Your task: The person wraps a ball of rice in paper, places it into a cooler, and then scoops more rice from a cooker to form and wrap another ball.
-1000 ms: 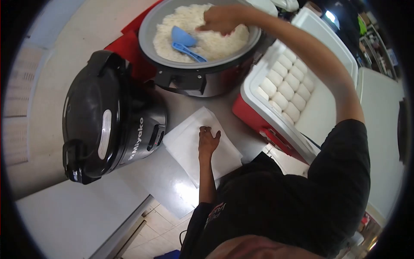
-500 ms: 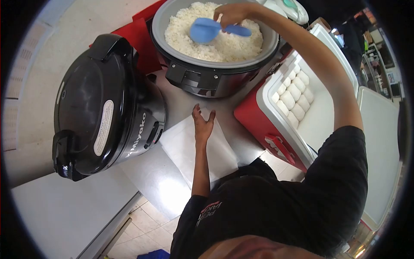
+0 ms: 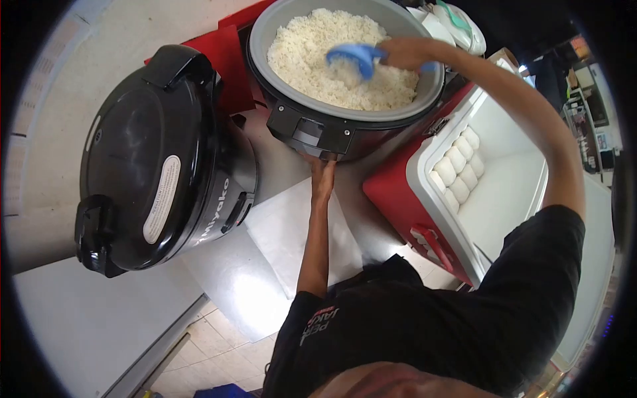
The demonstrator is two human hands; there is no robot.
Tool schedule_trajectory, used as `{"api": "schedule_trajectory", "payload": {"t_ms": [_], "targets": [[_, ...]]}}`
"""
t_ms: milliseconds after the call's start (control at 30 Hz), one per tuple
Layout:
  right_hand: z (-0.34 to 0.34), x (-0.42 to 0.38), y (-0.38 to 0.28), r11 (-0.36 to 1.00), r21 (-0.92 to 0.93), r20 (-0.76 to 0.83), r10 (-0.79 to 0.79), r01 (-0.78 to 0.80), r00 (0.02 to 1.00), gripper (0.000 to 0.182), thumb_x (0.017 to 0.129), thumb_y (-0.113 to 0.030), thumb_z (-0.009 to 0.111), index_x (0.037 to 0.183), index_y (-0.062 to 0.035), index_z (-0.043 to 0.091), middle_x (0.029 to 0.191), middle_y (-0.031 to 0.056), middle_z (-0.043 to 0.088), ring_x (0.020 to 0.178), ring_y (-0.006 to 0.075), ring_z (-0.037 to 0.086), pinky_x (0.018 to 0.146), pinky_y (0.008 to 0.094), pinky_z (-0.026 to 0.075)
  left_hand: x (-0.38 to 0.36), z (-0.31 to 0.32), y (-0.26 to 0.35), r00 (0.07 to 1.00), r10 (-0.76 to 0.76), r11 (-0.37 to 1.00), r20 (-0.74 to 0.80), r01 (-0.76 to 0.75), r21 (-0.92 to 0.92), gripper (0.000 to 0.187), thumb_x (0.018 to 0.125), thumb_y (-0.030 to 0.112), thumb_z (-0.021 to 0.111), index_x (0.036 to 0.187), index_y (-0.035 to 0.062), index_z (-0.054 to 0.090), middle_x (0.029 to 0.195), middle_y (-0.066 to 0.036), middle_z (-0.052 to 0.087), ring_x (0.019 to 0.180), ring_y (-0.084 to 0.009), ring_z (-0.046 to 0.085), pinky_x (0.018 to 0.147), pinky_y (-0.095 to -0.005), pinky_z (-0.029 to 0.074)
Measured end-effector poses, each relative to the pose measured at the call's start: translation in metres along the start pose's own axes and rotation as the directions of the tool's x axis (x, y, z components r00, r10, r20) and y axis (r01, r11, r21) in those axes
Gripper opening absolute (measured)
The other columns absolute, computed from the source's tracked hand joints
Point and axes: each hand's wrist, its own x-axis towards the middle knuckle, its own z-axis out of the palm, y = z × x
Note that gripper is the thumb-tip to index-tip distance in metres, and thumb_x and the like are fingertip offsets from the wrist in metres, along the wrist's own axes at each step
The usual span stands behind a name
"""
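My right hand (image 3: 406, 53) is closed around a blue rice paddle (image 3: 355, 56), blurred by motion. The paddle's blade is down at the cooked white rice (image 3: 318, 40), which fills the grey inner pot (image 3: 262, 46) of an open rice cooker (image 3: 371, 136). Below that cooker's front, my left hand (image 3: 322, 176) reaches up and grips the black handle (image 3: 310, 136), its fingertips hidden beneath it. A sheet of white paper (image 3: 298, 225) lies on the metal table under my left forearm.
A closed black Miyako rice cooker (image 3: 133, 152) stands on the left. To the right, an open red and white cooler box (image 3: 405, 186) holds several rows of white wrapped bundles (image 3: 458, 169). A red panel (image 3: 232, 66) stands behind the cookers. White tableware (image 3: 451, 30) sits at the back right.
My left hand has moved up from above the paper, where it was open, to the open cooker's front handle. The paddle in my right hand has turned and dipped into the rice.
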Motion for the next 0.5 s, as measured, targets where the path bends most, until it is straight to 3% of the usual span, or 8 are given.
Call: {"api": "schedule_trajectory", "payload": {"t_ms": [67,200,267,333,400,433,467,500], "targets": [[0.014,-0.015,-0.049,0.987,0.160,0.325,-0.041,-0.013,0.945,0.028,0.090,-0.023,0.047,0.107,-0.0007,0.048,0.070,0.0081,0.053,0.053,0.0167,0.054,0.046,0.0302,0.045,-0.001,0.000,0.008,1.000,0.015,0.999,0.020,-0.014,-0.050,0.065,0.092,0.033,0.051,0.145,0.0043,0.027,0.149,-0.017,0.027,0.137,-0.0263,0.028,0.108,-0.0386,0.025],[0.010,-0.032,-0.071,0.974,0.217,0.399,-0.147,0.063,0.905,0.025,0.089,-0.022,0.049,0.104,-0.0013,0.046,0.067,0.0057,0.047,0.048,0.0137,0.046,0.044,0.0297,0.043,-0.010,-0.003,0.037,0.994,-0.077,0.986,0.083,0.088,-0.138,0.056,0.090,0.032,0.055,0.133,-0.0017,0.043,0.139,-0.021,0.041,0.129,-0.0322,0.037,0.107,-0.0381,0.026],[0.000,-0.039,-0.080,0.993,0.111,0.433,-0.085,0.041,0.897,0.024,0.088,-0.020,0.051,0.104,-0.0023,0.046,0.067,0.0047,0.047,0.048,0.0131,0.046,0.044,0.0285,0.041,-0.019,-0.007,0.056,0.995,-0.073,0.978,0.074,0.086,-0.189,0.052,0.093,0.032,0.050,0.134,0.0007,0.045,0.137,-0.015,0.045,0.127,-0.0257,0.040,0.106,-0.0371,0.029],[-0.001,-0.038,-0.073,0.985,0.168,0.436,-0.113,0.042,0.893,0.022,0.088,-0.020,0.051,0.101,-0.0031,0.047,0.064,0.0033,0.045,0.046,0.0124,0.044,0.042,0.0281,0.040,-0.018,-0.009,0.048,0.994,-0.073,0.980,0.082,0.086,-0.177,0.051,0.093,0.032,0.049,0.132,0.0003,0.046,0.135,-0.015,0.047,0.125,-0.0252,0.042,0.104,-0.0361,0.030],[-0.015,-0.030,-0.058,0.951,0.299,0.565,-0.111,-0.077,0.818,0.021,0.087,-0.020,0.053,0.099,-0.0035,0.048,0.062,0.0020,0.044,0.044,0.0116,0.042,0.039,0.0285,0.038,-0.014,-0.015,0.049,0.995,-0.065,0.982,0.081,0.078,-0.171,0.050,0.093,0.032,0.049,0.131,-0.0002,0.048,0.133,-0.014,0.049,0.122,-0.0248,0.044,0.102,-0.0351,0.031],[-0.020,-0.029,-0.052,0.958,0.260,0.577,-0.051,-0.124,0.815,0.022,0.087,-0.022,0.055,0.099,-0.0046,0.049,0.060,0.0011,0.043,0.044,0.0099,0.043,0.037,0.0282,0.037,-0.015,-0.017,0.054,0.996,-0.048,0.986,0.072,0.059,-0.158,0.052,0.091,0.033,0.053,0.129,-0.0021,0.048,0.131,-0.017,0.051,0.119,-0.0278,0.047,0.101,-0.0360,0.034],[-0.020,-0.028,-0.050,0.957,0.261,0.576,-0.053,-0.122,0.816,0.022,0.087,-0.022,0.055,0.099,-0.0046,0.049,0.060,0.0011,0.043,0.044,0.0099,0.043,0.037,0.0282,0.037,-0.015,-0.019,0.057,0.997,-0.027,0.989,0.067,0.036,-0.143,0.054,0.088,0.034,0.057,0.126,-0.0041,0.048,0.128,-0.019,0.052,0.115,-0.0308,0.051,0.099,-0.0369,0.036],[-0.022,-0.027,-0.047,0.973,0.227,0.403,-0.044,-0.053,0.914,0.022,0.087,-0.022,0.055,0.099,-0.0047,0.050,0.059,0.0038,0.046,0.043,0.0133,0.045,0.038,0.0306,0.038,-0.012,-0.023,0.056,0.998,-0.023,0.989,0.066,0.032,-0.144,0.054,0.088,0.034,0.057,0.126,-0.0041,0.048,0.128,-0.019,0.052,0.115,-0.0308,0.051,0.099,-0.0369,0.036]]}}
